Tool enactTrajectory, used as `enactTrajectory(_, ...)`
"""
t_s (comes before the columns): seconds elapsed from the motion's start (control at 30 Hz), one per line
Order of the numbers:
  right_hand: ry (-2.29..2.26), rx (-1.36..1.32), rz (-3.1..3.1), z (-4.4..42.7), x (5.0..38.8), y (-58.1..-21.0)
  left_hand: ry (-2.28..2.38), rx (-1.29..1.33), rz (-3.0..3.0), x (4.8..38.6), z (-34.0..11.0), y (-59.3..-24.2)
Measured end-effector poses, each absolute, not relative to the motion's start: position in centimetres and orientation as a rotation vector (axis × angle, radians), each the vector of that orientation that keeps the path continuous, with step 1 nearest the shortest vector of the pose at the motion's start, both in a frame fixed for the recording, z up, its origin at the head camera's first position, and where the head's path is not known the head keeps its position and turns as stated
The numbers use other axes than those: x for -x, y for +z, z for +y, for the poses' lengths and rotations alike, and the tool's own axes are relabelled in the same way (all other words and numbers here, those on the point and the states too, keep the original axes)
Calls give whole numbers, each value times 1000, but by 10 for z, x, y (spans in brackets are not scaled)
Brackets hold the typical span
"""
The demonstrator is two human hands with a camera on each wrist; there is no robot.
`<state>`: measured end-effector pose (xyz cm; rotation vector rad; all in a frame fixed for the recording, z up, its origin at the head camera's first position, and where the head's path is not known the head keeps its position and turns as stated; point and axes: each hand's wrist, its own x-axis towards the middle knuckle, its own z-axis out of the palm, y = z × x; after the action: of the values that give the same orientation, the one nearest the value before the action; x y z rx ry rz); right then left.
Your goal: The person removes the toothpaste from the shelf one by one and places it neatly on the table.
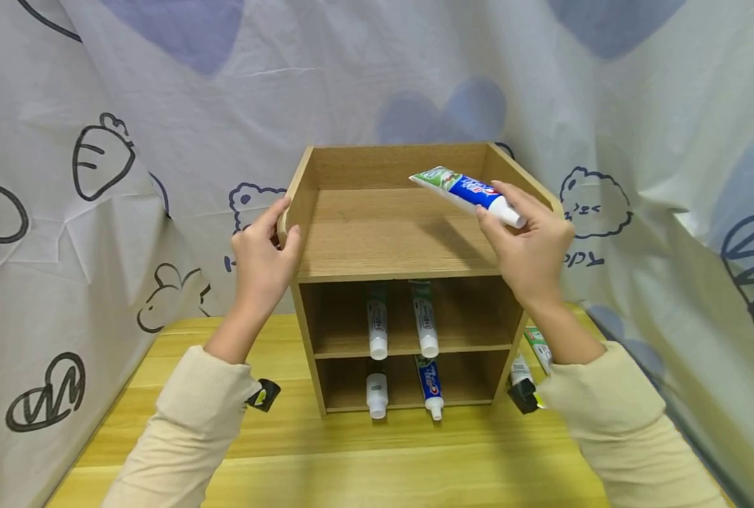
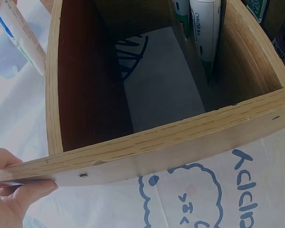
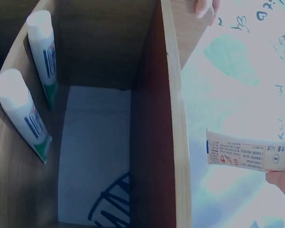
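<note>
Holds toothpaste tube [image 1: 467, 189] in right hand [image 1: 532, 236], pinched between thumb and fingers close to the white cap. Hangs above the right part of the top deck of wooden shelf [image 1: 377, 240], tilted and apart from it, cap to the near right, flat end to the far left. Grips near end of left side panel [image 1: 303, 201] with left hand [image 1: 264, 243], thumb and fingers closed on the wood. In middle compartment, two white-capped tubes [image 1: 378, 324] side by side, caps toward the near edge. In bottom compartment, white tube [image 1: 377, 395] at left, blue tube [image 1: 431, 381] at right, both caps past the near edge. On yellow wood-grain counter [image 1: 351, 466], just right of shelf, two more tubes [image 1: 539, 347], partly hidden by right forearm. Behind, pale printed cloth [image 1: 351, 56].
</note>
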<state>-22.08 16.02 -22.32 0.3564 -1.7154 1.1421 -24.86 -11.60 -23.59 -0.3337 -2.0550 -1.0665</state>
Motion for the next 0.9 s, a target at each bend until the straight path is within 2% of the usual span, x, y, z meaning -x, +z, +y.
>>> enactTrajectory(0.9, 1147, -99, -1606, 222, 210, -210, -1078, 339, -2070, 249, -116, -235)
